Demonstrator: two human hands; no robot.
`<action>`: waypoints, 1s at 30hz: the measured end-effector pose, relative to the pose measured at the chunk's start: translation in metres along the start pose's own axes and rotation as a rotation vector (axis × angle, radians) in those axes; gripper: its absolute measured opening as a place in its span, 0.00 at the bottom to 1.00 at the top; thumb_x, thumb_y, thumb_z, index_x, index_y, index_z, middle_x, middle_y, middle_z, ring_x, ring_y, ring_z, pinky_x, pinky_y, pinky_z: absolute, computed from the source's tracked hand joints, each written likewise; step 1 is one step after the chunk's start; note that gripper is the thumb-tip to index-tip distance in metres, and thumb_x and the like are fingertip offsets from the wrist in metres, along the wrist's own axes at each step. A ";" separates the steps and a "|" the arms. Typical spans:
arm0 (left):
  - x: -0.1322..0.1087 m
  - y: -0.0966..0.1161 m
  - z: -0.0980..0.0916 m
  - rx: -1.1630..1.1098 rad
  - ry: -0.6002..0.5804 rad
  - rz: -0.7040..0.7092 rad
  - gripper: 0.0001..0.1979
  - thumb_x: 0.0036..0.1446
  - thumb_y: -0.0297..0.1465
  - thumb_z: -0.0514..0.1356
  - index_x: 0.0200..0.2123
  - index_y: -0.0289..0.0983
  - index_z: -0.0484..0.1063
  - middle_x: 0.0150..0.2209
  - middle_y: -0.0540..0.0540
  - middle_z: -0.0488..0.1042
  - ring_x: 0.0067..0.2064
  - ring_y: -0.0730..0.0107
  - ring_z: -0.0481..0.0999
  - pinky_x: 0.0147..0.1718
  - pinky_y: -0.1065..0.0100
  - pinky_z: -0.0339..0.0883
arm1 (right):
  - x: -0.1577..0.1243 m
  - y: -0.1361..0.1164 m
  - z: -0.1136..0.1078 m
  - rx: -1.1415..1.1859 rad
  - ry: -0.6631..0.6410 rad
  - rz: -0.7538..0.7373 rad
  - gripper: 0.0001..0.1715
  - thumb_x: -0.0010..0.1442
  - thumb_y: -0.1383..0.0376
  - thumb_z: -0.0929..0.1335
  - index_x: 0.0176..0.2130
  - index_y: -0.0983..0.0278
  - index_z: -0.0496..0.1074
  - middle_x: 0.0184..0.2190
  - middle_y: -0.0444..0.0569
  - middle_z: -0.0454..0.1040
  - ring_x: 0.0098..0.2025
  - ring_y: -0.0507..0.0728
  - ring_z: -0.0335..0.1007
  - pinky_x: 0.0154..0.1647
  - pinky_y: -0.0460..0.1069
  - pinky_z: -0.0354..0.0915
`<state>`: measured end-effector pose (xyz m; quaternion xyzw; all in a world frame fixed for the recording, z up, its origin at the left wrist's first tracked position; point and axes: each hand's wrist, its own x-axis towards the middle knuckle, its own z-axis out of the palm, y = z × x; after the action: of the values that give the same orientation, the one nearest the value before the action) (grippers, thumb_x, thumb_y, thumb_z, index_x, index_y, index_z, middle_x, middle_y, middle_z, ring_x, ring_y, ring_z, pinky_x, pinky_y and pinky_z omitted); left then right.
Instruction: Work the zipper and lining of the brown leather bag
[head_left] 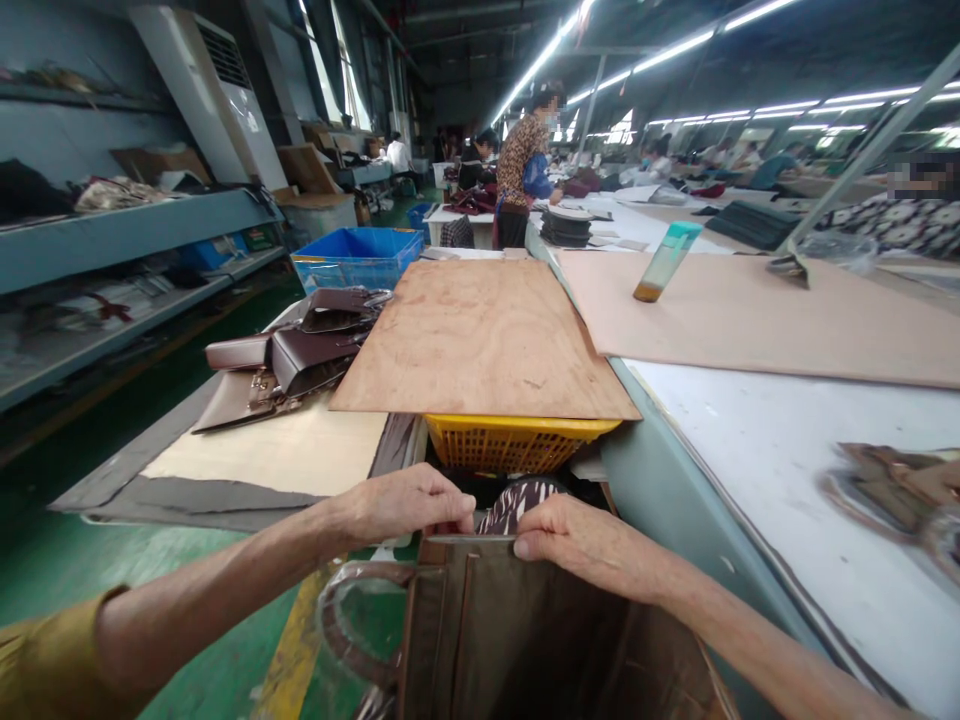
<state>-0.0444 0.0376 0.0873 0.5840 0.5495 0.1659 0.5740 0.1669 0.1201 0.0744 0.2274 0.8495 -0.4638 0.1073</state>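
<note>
A dark olive-brown handbag (525, 630) stands close in front of me at the bottom middle, its upper edge towards my hands. My left hand (420, 505) is closed in a pinch at the left part of that edge; its fingertips are partly hidden. With thumb and bent fingers, my right hand (592, 545) grips the same edge further right. A brown handle (352, 640) wrapped in clear plastic sticks out from the bag's left side. Behind my hands shows a piece of dark cloth with white streaks (517, 503).
A wooden board (487, 330) lies over a yellow basket (517, 440). Brown bags (300, 350) are piled on the left, before a blue crate (360, 255). On the right table (750, 480) lie brown pieces (900, 490) and a bottle (667, 262). A person (521, 165) stands further back.
</note>
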 end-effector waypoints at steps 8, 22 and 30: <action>0.001 -0.013 0.021 -0.076 0.097 -0.121 0.13 0.46 0.38 0.57 0.26 0.32 0.73 0.14 0.55 0.55 0.18 0.79 0.52 0.16 0.74 0.44 | 0.000 -0.005 0.002 -0.018 0.036 0.006 0.15 0.55 0.62 0.61 0.19 0.65 0.59 0.18 0.38 0.53 0.22 0.47 0.50 0.22 0.44 0.46; 0.004 -0.003 0.032 -0.034 0.160 -0.015 0.08 0.44 0.32 0.57 0.21 0.32 0.70 0.23 0.53 0.62 0.22 0.80 0.58 0.18 0.76 0.48 | 0.002 -0.018 0.000 -0.021 -0.014 -0.001 0.11 0.53 0.62 0.63 0.22 0.65 0.66 0.20 0.38 0.59 0.25 0.48 0.55 0.25 0.44 0.49; -0.005 0.001 0.021 0.043 0.062 0.023 0.14 0.52 0.35 0.51 0.23 0.32 0.69 0.22 0.53 0.60 0.22 0.79 0.56 0.20 0.76 0.49 | 0.005 -0.036 0.002 -0.079 0.023 -0.014 0.11 0.52 0.64 0.64 0.21 0.65 0.67 0.17 0.37 0.56 0.23 0.48 0.55 0.25 0.44 0.47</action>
<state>-0.0279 0.0236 0.0838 0.5970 0.5637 0.1789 0.5420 0.1450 0.1026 0.0980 0.2223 0.8699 -0.4279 0.1033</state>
